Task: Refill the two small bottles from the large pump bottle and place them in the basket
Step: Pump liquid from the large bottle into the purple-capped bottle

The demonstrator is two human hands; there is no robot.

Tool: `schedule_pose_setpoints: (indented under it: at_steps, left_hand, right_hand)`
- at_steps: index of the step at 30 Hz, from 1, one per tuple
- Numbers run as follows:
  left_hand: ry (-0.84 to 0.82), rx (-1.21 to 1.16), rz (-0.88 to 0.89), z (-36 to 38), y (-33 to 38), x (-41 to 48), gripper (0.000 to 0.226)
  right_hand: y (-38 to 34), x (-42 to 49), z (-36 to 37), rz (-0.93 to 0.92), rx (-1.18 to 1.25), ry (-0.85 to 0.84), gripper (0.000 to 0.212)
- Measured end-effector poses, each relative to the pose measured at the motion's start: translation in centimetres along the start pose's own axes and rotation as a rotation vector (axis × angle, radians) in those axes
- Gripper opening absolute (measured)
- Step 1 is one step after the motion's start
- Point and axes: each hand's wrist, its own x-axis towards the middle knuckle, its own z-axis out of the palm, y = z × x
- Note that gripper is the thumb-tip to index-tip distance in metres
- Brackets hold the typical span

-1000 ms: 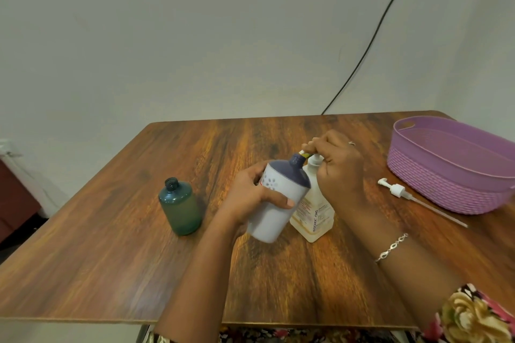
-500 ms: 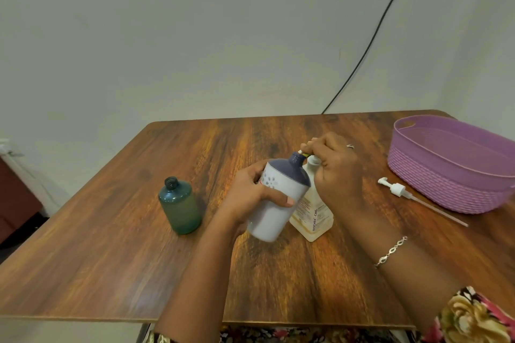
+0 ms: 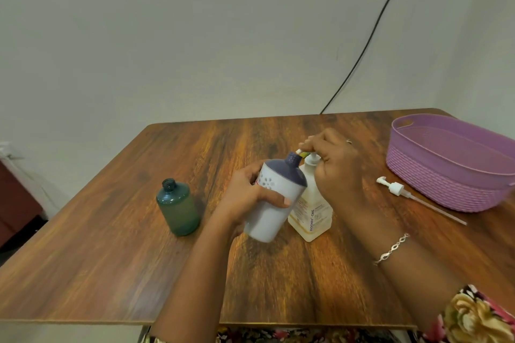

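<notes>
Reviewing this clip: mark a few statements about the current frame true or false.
1. The left hand grips the white bottle, tilted toward the pump bottle. True.
2. A loose pump lies on the table beside the basket. True.
3. The green bottle lies on its side. False: the green bottle stands upright, uncapped.
4. The right hand rests on the basket. False: it grips the pump bottle's head.
</notes>
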Motion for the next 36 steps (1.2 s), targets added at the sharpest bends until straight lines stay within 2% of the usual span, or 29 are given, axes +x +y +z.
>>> schedule_pose_setpoints:
  at_steps: [5, 11, 16, 19, 28, 32, 36]
  left_hand:
    - [0.002, 0.004, -0.003, 0.0, -0.1, 0.0, 0.061]
    - [-0.005, 0.038, 0.002, 0.1, 0.2, -0.2, 0.062]
    - [-0.001, 0.036, -0.005, 0.1, 0.3, -0.3, 0.060]
    - [-0.007, 0.041, -0.007, 0.1, 0.3, -0.3, 0.056]
    - [-0.008, 0.052, 0.002, 0.1, 0.2, -0.3, 0.052]
    - [0.009, 0.044, -0.019, -0.1, 0.1, -0.1, 0.061]
    - [0.019, 0.077, -0.009, -0.2, 0.2, -0.3, 0.067]
  right_hand:
    - [0.3, -0.7, 0.6, -0.038, -0.025, 0.021, 0.024]
    - [-0.1, 0.2, -0.1, 0.022, 0.062, 0.054, 0.029]
    - [-0.5, -0.8, 0.6, -0.037, 0.005, 0.060, 0.029]
    - [-0.3, -1.0, 0.7, -0.025, -0.002, 0.057, 0.021]
    - [-0.6, 0.1, -0.1, 0.033, 0.073, 0.071, 0.027]
    - [-0.2, -0.9, 0.6, -0.015, -0.019, 0.023, 0.022]
    - [0.4, -0.8, 0.4, 0.008, 0.006, 0.044, 0.023]
